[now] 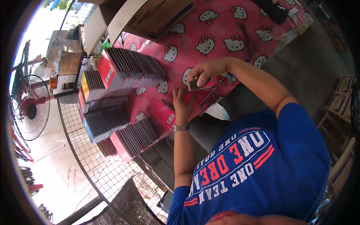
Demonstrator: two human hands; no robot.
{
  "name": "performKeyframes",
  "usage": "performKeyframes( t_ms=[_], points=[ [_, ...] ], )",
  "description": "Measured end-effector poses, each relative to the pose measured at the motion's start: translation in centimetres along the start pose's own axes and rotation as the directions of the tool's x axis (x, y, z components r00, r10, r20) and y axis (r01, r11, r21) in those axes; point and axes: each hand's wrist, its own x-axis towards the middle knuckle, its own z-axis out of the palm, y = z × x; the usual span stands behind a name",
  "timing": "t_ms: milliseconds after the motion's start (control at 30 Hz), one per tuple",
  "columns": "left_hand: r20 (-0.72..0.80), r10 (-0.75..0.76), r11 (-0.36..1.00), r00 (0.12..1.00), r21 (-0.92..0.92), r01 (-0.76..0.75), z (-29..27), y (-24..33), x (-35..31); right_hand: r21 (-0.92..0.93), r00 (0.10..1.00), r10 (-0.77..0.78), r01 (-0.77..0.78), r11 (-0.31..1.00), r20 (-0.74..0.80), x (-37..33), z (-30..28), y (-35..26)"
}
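My left hand (183, 105), with a metal watch on its wrist, rests at the left side of a red spiral-bound notebook (200, 98). Its thumb and fingers are apart, with nothing seen between them. Just above that notebook, my right hand (204, 72) is closed around a small dark flat object (194, 84) whose kind I cannot make out. The object's lower edge is close to the notebook's cover; I cannot tell whether they touch. Partly under my left hand lies another red notebook (165, 115).
Stacks of spiral notebooks stand at the left: a tall red stack (123, 69), a yellow one (90, 86), a blue one (103, 122) and a pink one (133, 138). An open cardboard box (157, 18) is at the back of the pink patterned tablecloth (221, 28). A fan (32, 110) stands far left.
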Motion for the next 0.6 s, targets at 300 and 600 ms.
performKeyframes(
  t_ms=[300, 600],
  points=[
    [0.063, -0.037, 0.999, 0.997, -0.022, 0.038, -0.5, 0.4, 0.5, -0.418, 0.993, 0.115, -0.103, 0.902, 0.004, 1.0, 0.0, -0.4],
    [0.036, -0.082, 0.993, 0.996, -0.088, 0.084, -0.5, 0.1, 0.7, 0.004, 0.996, 0.048, -0.048, 0.999, 0.074, 1.7, 0.3, -0.2]
  ],
)
